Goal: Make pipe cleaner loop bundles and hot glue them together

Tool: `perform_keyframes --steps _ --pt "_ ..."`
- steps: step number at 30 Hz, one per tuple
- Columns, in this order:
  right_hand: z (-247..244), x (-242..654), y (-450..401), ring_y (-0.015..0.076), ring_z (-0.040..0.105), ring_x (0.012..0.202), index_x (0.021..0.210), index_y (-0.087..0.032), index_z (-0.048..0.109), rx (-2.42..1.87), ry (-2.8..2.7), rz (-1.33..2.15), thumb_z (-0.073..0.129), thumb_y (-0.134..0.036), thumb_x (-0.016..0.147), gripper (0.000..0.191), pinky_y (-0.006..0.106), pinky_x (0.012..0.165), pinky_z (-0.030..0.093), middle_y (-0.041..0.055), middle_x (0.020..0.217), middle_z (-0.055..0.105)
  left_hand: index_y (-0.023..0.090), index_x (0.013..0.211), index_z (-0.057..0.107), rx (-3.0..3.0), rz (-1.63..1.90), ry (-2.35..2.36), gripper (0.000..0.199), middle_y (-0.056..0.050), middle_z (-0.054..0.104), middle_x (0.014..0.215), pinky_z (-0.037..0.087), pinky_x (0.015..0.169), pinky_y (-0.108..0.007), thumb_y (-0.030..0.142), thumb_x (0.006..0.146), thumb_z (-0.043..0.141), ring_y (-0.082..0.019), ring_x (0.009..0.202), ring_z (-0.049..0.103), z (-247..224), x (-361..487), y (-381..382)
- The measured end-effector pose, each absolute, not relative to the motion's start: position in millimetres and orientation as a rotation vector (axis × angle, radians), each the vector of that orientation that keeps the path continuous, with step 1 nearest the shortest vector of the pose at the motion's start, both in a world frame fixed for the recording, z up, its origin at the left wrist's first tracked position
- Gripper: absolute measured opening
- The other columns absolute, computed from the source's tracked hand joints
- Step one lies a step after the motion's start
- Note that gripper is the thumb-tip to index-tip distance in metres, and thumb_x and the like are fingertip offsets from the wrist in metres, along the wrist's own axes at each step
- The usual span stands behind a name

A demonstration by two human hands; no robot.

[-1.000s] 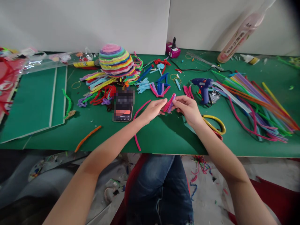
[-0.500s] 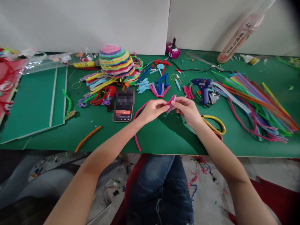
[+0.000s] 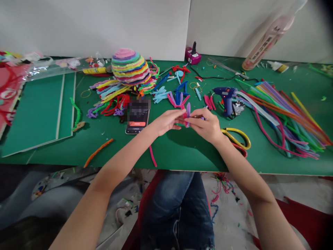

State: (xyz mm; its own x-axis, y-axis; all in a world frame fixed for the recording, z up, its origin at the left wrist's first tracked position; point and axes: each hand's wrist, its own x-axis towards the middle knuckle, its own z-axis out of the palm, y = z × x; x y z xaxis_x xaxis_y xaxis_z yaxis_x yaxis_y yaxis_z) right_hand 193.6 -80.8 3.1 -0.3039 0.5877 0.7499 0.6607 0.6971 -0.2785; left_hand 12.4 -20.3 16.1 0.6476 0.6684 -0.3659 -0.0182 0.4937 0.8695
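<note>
Between my two hands, above the green table, is a small piece of pink and purple pipe cleaners [image 3: 188, 110]. My left hand [image 3: 168, 122] pinches its pink side from the left. From the right, the fingertips of my right hand [image 3: 206, 125] press on the purple side. Just behind them lies a folded pink, purple and blue pipe cleaner shape [image 3: 178, 100]. Yellow- and red-handled scissors [image 3: 241, 134] lie partly under my right wrist, their blades hidden. A long pink pipe cleaner [image 3: 153, 156] runs under my left forearm.
A phone [image 3: 137, 127] lies left of my hands, behind it a striped pipe cleaner hat-like dome [image 3: 130, 67]. The blue glue gun [image 3: 227, 99] stands to the right with its cord. Loose pipe cleaners [image 3: 291, 114] spread at far right; a bottle [image 3: 270, 40] leans near the wall.
The pink and purple piece has turned from slanted to upright between my fingers. My left hand has shifted slightly left and its fingers have straightened; my right fingers have changed their hold.
</note>
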Motion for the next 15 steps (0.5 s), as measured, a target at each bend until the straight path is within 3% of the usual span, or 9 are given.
perform_keyframes --steps 4,8,12,15 --pt "-1 192 -79 0.0139 0.064 0.087 0.096 -0.026 0.07 -0.933 -2.12 -0.173 0.051 -0.01 0.088 0.026 0.028 0.072 0.056 0.0027 0.099 0.067 0.017 0.076 0.064 0.967 0.549 0.835 0.018 0.001 0.064 0.07 0.044 0.053 -0.018 0.029 0.071 0.076 -0.007 0.063 0.061 15 12 -20" --pt "7 193 -77 0.0172 0.065 0.093 0.102 -0.023 0.068 -1.097 -2.042 -0.191 0.049 -0.009 0.086 0.028 0.031 0.078 0.055 0.0055 0.101 0.069 0.017 0.076 0.066 1.138 0.688 0.929 0.013 0.002 0.062 0.068 0.04 0.051 -0.017 0.026 0.072 0.074 -0.006 0.06 0.056 16 10 -18" --pt "36 218 -82 0.0204 0.065 0.084 0.104 -0.022 0.067 -1.585 -1.919 0.065 0.06 -0.031 0.084 0.024 0.034 0.072 0.051 0.0075 0.098 0.07 0.016 0.071 0.063 1.298 0.778 0.974 0.012 0.002 0.06 0.065 0.04 0.05 -0.019 0.024 0.075 0.071 -0.007 0.059 0.055 16 8 -14" --pt "59 261 -92 0.016 0.061 0.068 0.088 -0.021 0.069 -1.853 -2.031 0.635 0.064 -0.051 0.079 0.031 0.03 0.062 0.046 0.0029 0.078 0.069 0.017 0.074 0.062 1.29 0.797 0.996 0.01 0.001 0.061 0.068 0.042 0.051 -0.019 0.023 0.075 0.07 -0.007 0.062 0.058 17 5 -10"
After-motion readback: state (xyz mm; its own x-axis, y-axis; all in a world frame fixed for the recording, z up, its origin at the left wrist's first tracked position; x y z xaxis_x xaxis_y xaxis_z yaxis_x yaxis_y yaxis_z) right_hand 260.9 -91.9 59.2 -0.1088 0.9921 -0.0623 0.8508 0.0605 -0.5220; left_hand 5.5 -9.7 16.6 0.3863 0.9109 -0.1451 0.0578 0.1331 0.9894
